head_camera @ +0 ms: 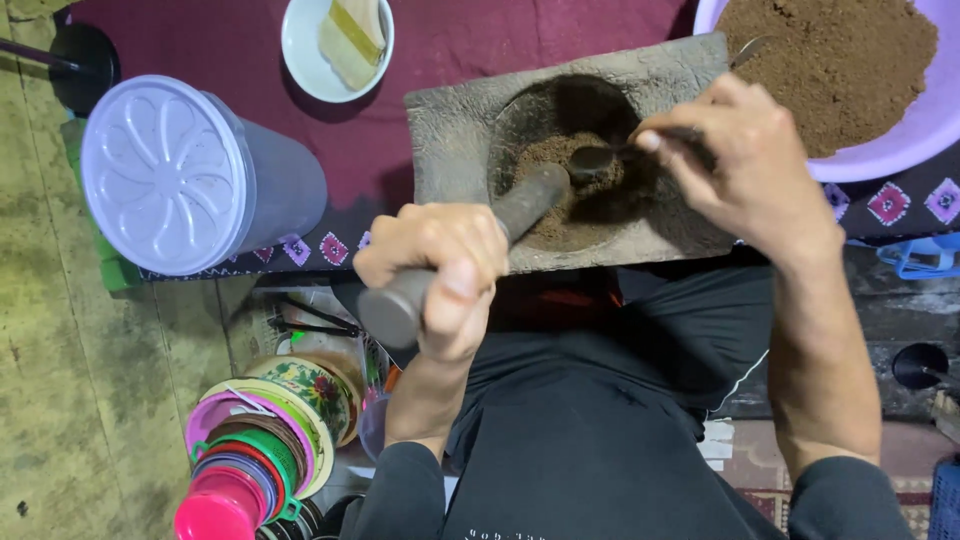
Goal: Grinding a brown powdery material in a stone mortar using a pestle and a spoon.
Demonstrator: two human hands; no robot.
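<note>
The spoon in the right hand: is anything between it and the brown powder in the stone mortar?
Nothing visible: the spoon in the right hand already rests on the powder, beside the pestle gripped by the left hand.

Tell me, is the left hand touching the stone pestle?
Touching. The head view shows the left hand wrapped around the pestle, fingers closed over its shaft, with its tip down in the stone mortar.

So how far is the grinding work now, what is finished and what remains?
Done: a lilac basin at the upper right already holds a heap of fine brown powder. In hand: the left hand grips a stone pestle resting in the stone mortar, while the right hand works a spoon in the brown powder there. Left: that mortar powder is not yet moved out.
</note>
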